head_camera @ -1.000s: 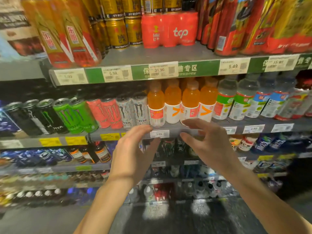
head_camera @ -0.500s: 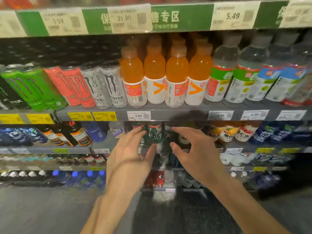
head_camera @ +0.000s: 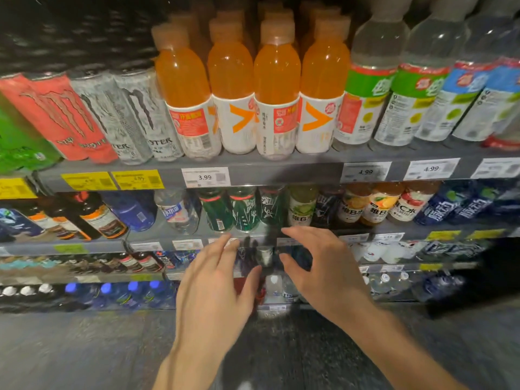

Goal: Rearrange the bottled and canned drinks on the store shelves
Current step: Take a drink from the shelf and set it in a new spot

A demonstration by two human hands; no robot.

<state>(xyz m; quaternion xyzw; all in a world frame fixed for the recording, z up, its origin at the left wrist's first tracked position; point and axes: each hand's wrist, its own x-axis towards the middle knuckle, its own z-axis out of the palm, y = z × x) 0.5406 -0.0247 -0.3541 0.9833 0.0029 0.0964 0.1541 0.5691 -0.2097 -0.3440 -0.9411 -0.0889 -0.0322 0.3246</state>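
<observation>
Here both hands — left hand [head_camera: 213,288], right hand [head_camera: 323,266] — hovered empty, fingers spread, before the green bottles [head_camera: 242,209].

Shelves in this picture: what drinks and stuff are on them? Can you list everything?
Orange plastic drink bottles: four in front, more behind; orange, white labels; upper shelf, middle.
Tall white Monster cans: two; upper shelf, left of orange bottles.
Tall red Monster cans: two; left of white cans.
Green can: partly seen; far left edge.
Clear plastic bottles: four; two green labels, two blue; right of orange bottles.
White price tag reading 3.99: one; upper shelf edge.
Dark green bottles: about three; lower shelf, middle.
Left hand: open, empty.
Right hand: open, empty.
</observation>
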